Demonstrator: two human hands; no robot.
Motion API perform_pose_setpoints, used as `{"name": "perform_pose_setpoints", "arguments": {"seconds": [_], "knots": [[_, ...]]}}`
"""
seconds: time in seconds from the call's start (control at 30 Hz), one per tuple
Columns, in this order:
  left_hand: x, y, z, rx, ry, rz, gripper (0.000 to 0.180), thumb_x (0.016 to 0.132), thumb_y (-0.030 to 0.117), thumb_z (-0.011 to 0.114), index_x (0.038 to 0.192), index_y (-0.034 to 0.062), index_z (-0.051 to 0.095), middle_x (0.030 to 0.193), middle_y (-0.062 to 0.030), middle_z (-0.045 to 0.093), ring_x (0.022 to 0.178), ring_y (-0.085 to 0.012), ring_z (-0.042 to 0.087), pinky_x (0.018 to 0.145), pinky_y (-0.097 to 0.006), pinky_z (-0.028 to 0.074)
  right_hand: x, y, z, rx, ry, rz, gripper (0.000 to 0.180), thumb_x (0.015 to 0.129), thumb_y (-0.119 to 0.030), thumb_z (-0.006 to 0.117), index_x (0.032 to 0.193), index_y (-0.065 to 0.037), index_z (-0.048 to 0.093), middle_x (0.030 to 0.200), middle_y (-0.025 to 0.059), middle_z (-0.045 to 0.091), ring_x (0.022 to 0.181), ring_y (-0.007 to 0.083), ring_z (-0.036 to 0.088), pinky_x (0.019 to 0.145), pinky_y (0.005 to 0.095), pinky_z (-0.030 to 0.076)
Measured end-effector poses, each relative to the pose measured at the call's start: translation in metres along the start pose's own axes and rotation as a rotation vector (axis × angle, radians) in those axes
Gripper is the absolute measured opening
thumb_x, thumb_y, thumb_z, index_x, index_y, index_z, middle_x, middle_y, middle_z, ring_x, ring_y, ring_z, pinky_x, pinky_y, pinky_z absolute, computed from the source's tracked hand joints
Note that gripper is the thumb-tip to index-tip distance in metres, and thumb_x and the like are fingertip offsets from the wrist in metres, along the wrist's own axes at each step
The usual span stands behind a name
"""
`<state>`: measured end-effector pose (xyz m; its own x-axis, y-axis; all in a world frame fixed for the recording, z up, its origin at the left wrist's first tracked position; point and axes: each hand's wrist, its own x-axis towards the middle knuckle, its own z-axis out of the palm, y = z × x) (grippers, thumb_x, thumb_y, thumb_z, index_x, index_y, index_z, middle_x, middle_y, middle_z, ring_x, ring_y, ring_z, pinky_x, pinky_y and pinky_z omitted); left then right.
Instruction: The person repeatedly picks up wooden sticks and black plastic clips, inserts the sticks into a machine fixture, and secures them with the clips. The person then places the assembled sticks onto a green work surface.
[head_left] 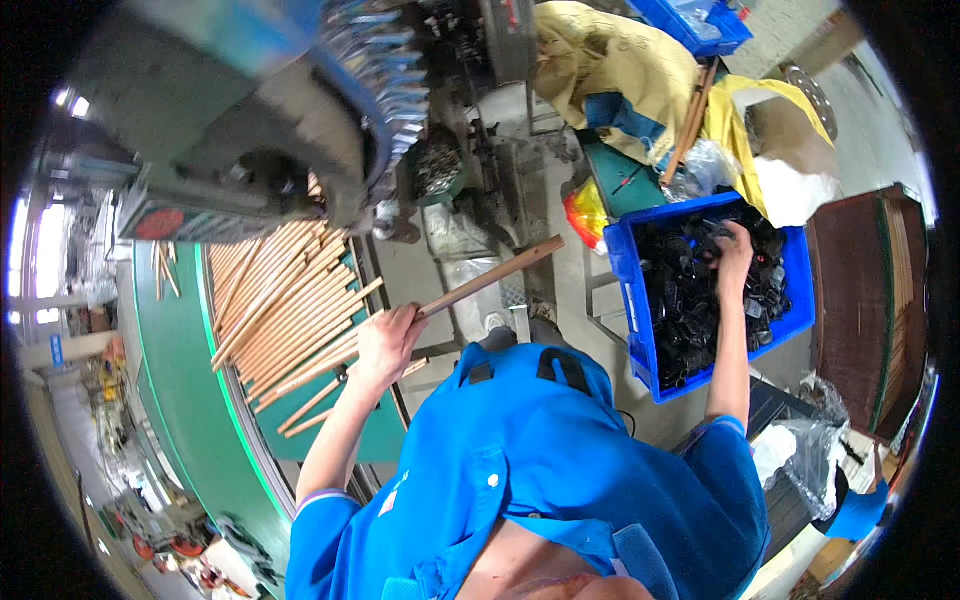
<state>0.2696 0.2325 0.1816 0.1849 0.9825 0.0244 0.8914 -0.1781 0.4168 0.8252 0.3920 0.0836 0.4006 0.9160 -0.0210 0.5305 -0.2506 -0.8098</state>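
My left hand [388, 342] is closed around a long wooden stick [500, 275]. The stick slants up and to the right, its far end out in front of my body. On the right, my right hand [735, 255] is down in a blue plastic bin [632, 300]. Its fingers are curled among a heap of small black plastic parts [690, 310]; what lies between the fingertips cannot be made out. Below and beside my left hand, many similar wooden sticks [290, 310] lie in a loose row on a green table [180, 360].
A large machine [250, 150] stands at the upper left, over the sticks. Yellow sacks [610, 70] and another blue bin [700, 25] are at the upper right. Beside the parts bin stands a brown box [850, 300]. A red and yellow bag [585, 215] sits left of the bin.
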Motion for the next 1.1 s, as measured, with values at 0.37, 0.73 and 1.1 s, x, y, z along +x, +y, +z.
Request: {"name": "perform_pose_setpoints", "arguments": {"seconds": [0.37, 0.73, 1.1], "knots": [[-0.011, -0.013, -0.001, 0.127, 0.167, 0.018, 0.020, 0.083, 0.021, 0.069, 0.097, 0.0077, 0.063, 0.069, -0.0080, 0.055, 0.062, -0.0269, 0.059, 0.053, -0.039, 0.046, -0.111, -0.189, 0.146, 0.464, -0.808, -0.166, 0.025, 0.094, -0.027, 0.054, 0.107, -0.006, 0.060, 0.080, 0.0014, 0.059, 0.058, 0.0054, 0.050, 0.050, 0.0211, 0.042], [-0.016, -0.050, -0.023, 0.182, -0.070, 0.057, 0.024, 0.089, 0.035, 0.061, 0.089, 0.0113, 0.059, 0.073, -0.0069, 0.058, 0.070, -0.0282, 0.063, 0.054, -0.041, 0.049, -0.108, -0.210, 0.184, -0.267, -1.421, -0.719, 0.031, 0.091, -0.036, 0.060, 0.092, -0.004, 0.062, 0.075, 0.0103, 0.060, 0.069, 0.0230, 0.058, 0.066, 0.0380, 0.045], [0.017, -0.044, -0.046, 0.153, 0.184, 0.118, 0.023, 0.086, 0.028, 0.063, 0.099, 0.0092, 0.059, 0.071, -0.0082, 0.059, 0.067, -0.0264, 0.064, 0.054, -0.040, 0.050, -0.172, -0.353, 0.242, -0.335, -1.492, -0.983, 0.033, 0.088, -0.038, 0.062, 0.096, -0.005, 0.063, 0.075, 0.0152, 0.065, 0.072, 0.0270, 0.067, 0.067, 0.0399, 0.050]]}}
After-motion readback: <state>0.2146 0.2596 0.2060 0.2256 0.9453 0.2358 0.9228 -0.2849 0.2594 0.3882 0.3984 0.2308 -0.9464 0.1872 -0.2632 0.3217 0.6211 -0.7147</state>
